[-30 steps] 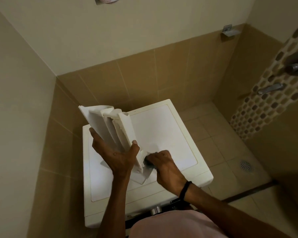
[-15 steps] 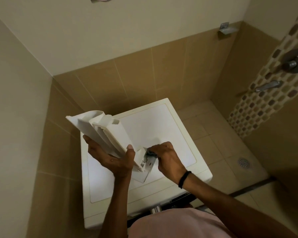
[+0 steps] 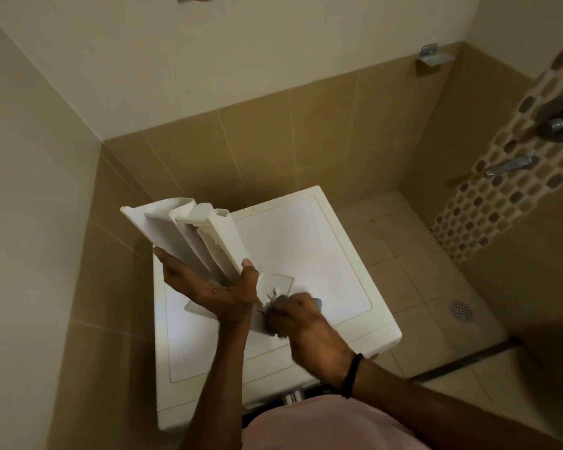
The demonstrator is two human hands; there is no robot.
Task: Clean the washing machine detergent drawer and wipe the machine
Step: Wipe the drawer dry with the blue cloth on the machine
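My left hand (image 3: 213, 287) grips the white detergent drawer (image 3: 189, 232) around its middle and holds it tilted above the white washing machine (image 3: 306, 248). The drawer's far end points up and to the left, and its long compartments face me. My right hand (image 3: 301, 319) is closed on a small grey-blue cloth (image 3: 316, 302) and presses it against the drawer's lower front end. That end rests near the machine's top, and my fingers partly hide it.
The machine stands in a corner between a cream wall on the left and tan tiles behind. To the right lies a tiled shower floor with a drain (image 3: 460, 310), a tap lever (image 3: 507, 165) and a mosaic strip (image 3: 488, 216). A metal holder (image 3: 431, 56) hangs on the back wall.
My left hand has tipped the drawer further to the left and lower. My right hand has rubbed along the drawer's lower end and now sits slightly lower and blurred.
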